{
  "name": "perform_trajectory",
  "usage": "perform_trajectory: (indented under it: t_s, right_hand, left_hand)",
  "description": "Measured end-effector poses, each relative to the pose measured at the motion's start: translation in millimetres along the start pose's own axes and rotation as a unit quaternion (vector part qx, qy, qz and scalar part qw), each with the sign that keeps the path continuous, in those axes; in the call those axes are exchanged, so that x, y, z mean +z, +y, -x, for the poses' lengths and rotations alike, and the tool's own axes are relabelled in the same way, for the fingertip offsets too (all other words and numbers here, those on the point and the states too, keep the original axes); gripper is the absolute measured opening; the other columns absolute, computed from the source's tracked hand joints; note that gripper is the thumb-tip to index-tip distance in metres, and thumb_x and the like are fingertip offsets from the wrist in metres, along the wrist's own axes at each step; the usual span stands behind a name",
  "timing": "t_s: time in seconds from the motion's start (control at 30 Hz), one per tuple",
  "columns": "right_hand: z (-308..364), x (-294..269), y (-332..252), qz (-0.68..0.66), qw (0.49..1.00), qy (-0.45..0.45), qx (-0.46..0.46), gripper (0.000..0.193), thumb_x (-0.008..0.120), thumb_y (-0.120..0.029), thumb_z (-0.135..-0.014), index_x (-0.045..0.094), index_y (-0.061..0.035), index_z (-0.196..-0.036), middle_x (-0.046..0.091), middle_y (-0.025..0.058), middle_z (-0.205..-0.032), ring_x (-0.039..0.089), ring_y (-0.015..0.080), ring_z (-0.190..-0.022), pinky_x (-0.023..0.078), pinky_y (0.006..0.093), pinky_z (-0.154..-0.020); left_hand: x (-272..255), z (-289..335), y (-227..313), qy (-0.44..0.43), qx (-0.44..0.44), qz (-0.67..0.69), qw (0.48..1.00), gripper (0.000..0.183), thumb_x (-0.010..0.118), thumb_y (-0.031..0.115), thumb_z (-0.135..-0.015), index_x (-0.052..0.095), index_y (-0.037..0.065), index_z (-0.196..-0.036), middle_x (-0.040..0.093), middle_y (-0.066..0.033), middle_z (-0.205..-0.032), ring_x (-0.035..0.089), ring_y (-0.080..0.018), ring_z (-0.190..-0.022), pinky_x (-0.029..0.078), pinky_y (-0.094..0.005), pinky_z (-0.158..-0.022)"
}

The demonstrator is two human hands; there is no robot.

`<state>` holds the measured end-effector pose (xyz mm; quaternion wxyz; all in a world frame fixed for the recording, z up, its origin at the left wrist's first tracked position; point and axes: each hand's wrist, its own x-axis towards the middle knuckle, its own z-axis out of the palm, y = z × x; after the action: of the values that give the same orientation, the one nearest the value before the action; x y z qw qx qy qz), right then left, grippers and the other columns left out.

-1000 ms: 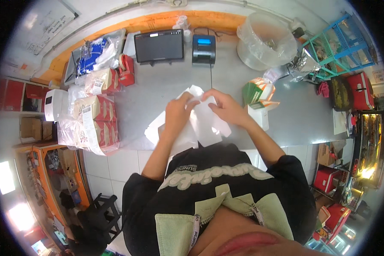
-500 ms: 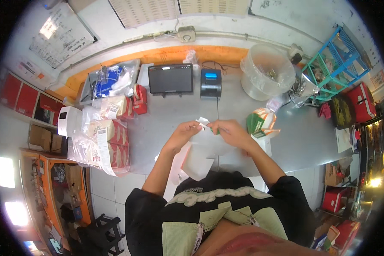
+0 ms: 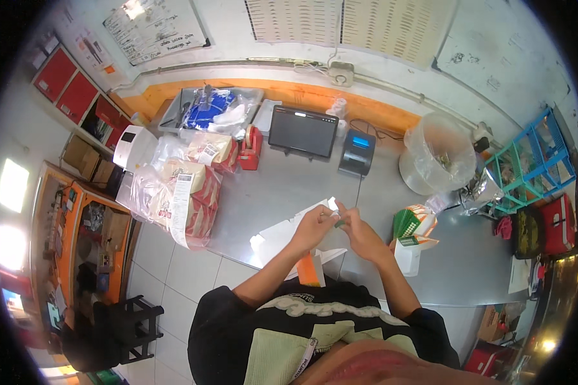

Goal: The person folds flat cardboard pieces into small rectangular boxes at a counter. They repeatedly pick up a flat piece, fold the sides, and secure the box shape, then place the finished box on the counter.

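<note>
Over the near part of the metal table I hold a partly folded paper food box [image 3: 289, 230], white inside with an orange panel showing near my body. My left hand [image 3: 315, 230] is closed on a small end flap, fingers pinched. Close beside it, my right hand [image 3: 364, 239] pinches the same end of the box, where a bit of green shows. The fingers of both hands nearly meet, so the folds between them are partly hidden. To the right stand folded green, orange and white food boxes [image 3: 412, 224], apart from my hands.
Bagged red and brown paper packs [image 3: 196, 205] stand at left beside a red tape dispenser [image 3: 250, 149]. A tablet screen [image 3: 302, 133] and a small black printer [image 3: 357, 154] stand behind. At right are a lined clear bucket [image 3: 433, 167] and green and blue baskets [image 3: 526, 160].
The view has turned, shifting the table's things rightward and down. More of the box's white inside now shows left of my left hand. Both hands stay together, pinching its end.
</note>
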<state>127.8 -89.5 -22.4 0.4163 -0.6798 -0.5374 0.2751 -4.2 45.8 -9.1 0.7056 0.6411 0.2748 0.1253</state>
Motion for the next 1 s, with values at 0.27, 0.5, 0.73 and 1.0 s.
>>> perform_trajectory:
  t_s: [0.27,0.5,0.73,1.0]
  right_hand:
    - [-6,-21,0,-0.244,0.965,-0.018,0.091,0.016,0.060,0.008,-0.091,0.048,-0.0012,-0.096,0.056,0.0217,-0.139,0.058,0.0232,-0.124,0.051,0.0335,-0.097]
    - [-8,-20,-6,-0.348,0.931,0.062,0.093,0.014,0.068,0.009,-0.087,0.059,0.0010,-0.095,0.063,0.0214,-0.128,0.057,0.0245,-0.126,0.052,0.0296,-0.098]
    - [-13,-11,-15,-0.317,0.931,0.118,0.135,0.025,0.070,0.008,-0.085,0.061,0.0037,-0.108,0.066,0.0178,-0.124,0.063,0.0213,-0.116,0.054,0.0270,-0.091]
    - [-22,-22,10,-0.087,0.988,0.084,0.095,0.019,0.066,-0.013,-0.093,0.070,0.0013,-0.105,0.070,0.0109,-0.083,0.063,0.0175,-0.074,0.049,0.0309,-0.070]
  left_hand:
    - [11,3,-8,0.005,-0.022,-0.008,1.000,0.011,0.064,0.013,-0.096,0.063,0.002,-0.096,0.071,-0.0074,-0.096,0.065,-0.0107,-0.091,0.050,-0.0269,-0.075]
    - [24,8,-8,0.021,0.088,0.023,0.996,0.007,0.063,0.007,-0.094,0.059,0.002,-0.096,0.064,-0.0189,-0.128,0.057,-0.0210,-0.126,0.049,-0.0316,-0.092]
    - [6,7,13,0.069,0.163,-0.361,0.916,0.016,0.059,0.008,-0.089,0.058,0.006,-0.104,0.066,-0.0206,-0.096,0.065,-0.0405,-0.089,0.051,-0.0457,-0.073]
    - [-10,4,2,0.161,0.265,-0.350,0.884,0.025,0.058,0.014,-0.091,0.060,0.005,-0.113,0.068,-0.0182,-0.096,0.066,-0.0375,-0.086,0.052,-0.0493,-0.079]
